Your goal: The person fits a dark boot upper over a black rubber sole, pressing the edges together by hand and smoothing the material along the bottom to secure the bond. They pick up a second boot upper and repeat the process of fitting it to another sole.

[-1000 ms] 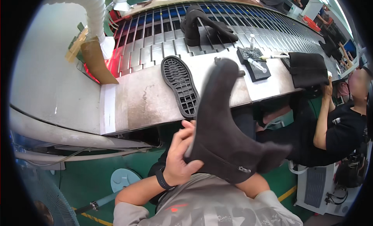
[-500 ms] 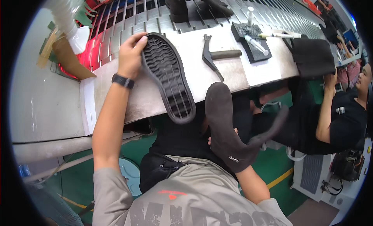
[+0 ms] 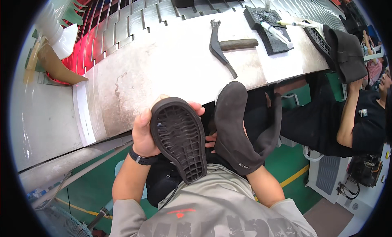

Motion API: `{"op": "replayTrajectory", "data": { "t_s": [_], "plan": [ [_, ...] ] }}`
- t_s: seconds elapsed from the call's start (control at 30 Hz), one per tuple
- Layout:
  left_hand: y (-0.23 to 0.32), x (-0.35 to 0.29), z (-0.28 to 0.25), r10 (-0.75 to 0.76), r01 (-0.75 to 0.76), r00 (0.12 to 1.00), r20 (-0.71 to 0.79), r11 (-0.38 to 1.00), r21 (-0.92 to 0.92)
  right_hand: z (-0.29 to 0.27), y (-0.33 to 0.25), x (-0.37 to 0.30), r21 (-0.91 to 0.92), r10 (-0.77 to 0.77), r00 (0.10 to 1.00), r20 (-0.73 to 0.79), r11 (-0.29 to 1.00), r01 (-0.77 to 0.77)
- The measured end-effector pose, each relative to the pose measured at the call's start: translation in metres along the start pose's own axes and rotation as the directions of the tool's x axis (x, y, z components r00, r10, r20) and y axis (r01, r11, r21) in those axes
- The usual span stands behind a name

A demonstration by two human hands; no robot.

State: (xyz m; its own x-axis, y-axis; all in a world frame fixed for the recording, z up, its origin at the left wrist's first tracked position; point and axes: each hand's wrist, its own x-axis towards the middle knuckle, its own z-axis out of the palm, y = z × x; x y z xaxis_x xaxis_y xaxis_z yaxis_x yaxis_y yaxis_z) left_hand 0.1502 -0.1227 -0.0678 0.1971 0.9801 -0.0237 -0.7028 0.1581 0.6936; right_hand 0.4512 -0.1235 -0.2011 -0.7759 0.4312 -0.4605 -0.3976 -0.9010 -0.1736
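Note:
My left hand (image 3: pixel 145 135) grips a black rubber shoe sole (image 3: pixel 179 135) around its toe end, the ridged, gridded underside facing up. It hangs over my lap, just in front of the table edge. Beside it on the right is a dark brown boot upper (image 3: pixel 233 118), toe pointing away from me, with a small zip pull near its lower end. My right hand (image 3: pixel 211 140) holds this upper from behind; only some fingertips show at its left side, the rest being hidden. Sole and upper are apart, though close together.
On the pale table (image 3: pixel 130 82) lies a hammer (image 3: pixel 239 44) with a wooden handle. A black block (image 3: pixel 274 39) with syringes (image 3: pixel 277 35) is farther right. Slatted metal rollers (image 3: pixel 143 16) run along the back. To the right, a co-worker's hand (image 3: pixel 356 85) holds another dark boot upper (image 3: pixel 347 53).
My left hand has brought the sole from above the table down toward me, next to the upper. The upper has shifted slightly. The co-worker's boot upper has been lifted and turned.

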Motion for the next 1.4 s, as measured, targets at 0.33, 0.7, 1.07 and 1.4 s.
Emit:
{"op": "replayTrajectory", "data": {
  "t_s": [0.33, 0.7, 1.07, 1.4],
  "plan": [
    [-0.004, 0.006, -0.009, -0.003, 0.004, 1.0, -0.012, 0.999, 0.042, 0.032, 0.006, -0.01, -0.217, -0.106, 0.985, -0.136, 0.973, 0.075],
    [0.032, 0.005, 0.001, 0.261, -0.273, 0.962, 0.084, 0.939, 0.208, 0.245, 0.018, -0.049, -0.564, -0.595, 0.792, 0.14, 0.609, 0.558],
    [0.036, 0.001, 0.03, 0.271, -0.352, 0.926, 0.263, 0.871, 0.343, 0.152, 0.052, -0.014, -0.157, -0.046, 0.999, 0.001, 0.987, 0.045],
    [0.033, -0.002, 0.036, 0.228, -0.281, 0.951, 0.21, 0.921, 0.269, 0.143, 0.054, -0.015, -0.141, -0.024, 1.0, 0.012, 0.99, 0.025]
  ]
}}
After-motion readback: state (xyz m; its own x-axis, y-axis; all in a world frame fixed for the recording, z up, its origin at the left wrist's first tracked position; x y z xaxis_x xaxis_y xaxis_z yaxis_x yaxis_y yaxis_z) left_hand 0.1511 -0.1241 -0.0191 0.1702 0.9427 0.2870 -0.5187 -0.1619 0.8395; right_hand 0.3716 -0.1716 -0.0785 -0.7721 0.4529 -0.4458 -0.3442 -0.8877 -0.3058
